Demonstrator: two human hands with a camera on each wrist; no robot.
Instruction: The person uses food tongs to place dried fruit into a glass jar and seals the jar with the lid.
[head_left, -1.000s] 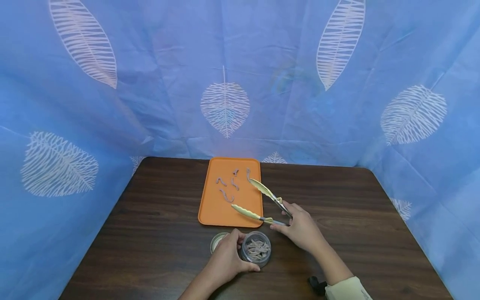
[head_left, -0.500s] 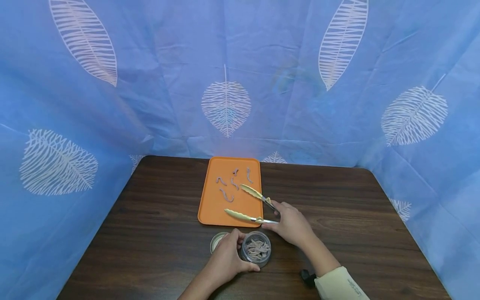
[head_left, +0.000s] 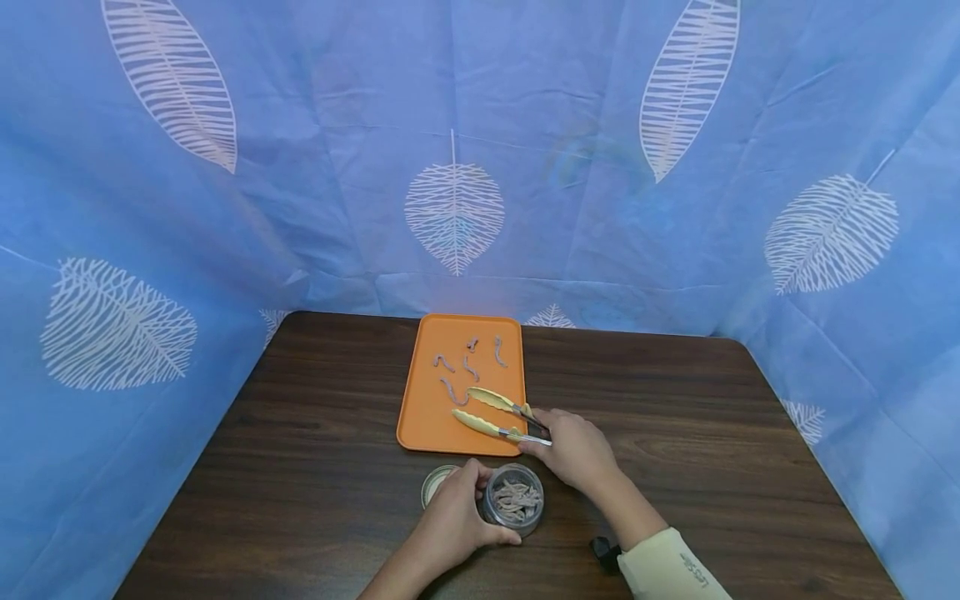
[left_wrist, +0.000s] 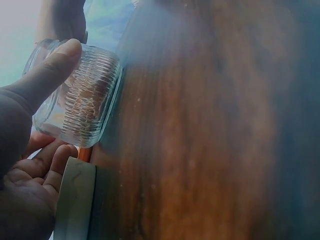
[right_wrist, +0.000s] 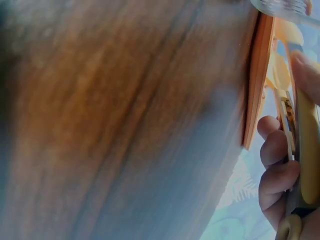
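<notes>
Left hand [head_left: 453,512]: we gripped the jar [left_wrist: 95,82], its lid [head_left: 433,484] at nine o'clock
Right hand [head_left: 576,448]: we held tongs [head_left: 492,400] above the tray [head_left: 423,427], at the jar's eleven o'clock
Strips [head_left: 470,369]: five lay there

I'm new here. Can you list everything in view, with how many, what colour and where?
Tongs: one, yellow and silver, over the tray
Jar: one, clear, in front of the tray
Jar strips: too tangled to count, greyish, inside the jar
Tray strips: five, greyish purple, on the tray
Tray: one, orange, far side of the table
Lid: one, pale, left of the jar
Table: one, dark brown, beneath
Cloth: apparently one, blue with white leaves, behind
Black object: one, beside the sleeve, unclear
Sleeve: one, cream, right arm
Left hand: one, bare, holding the jar
Right hand: one, bare, gripping the tongs
</notes>
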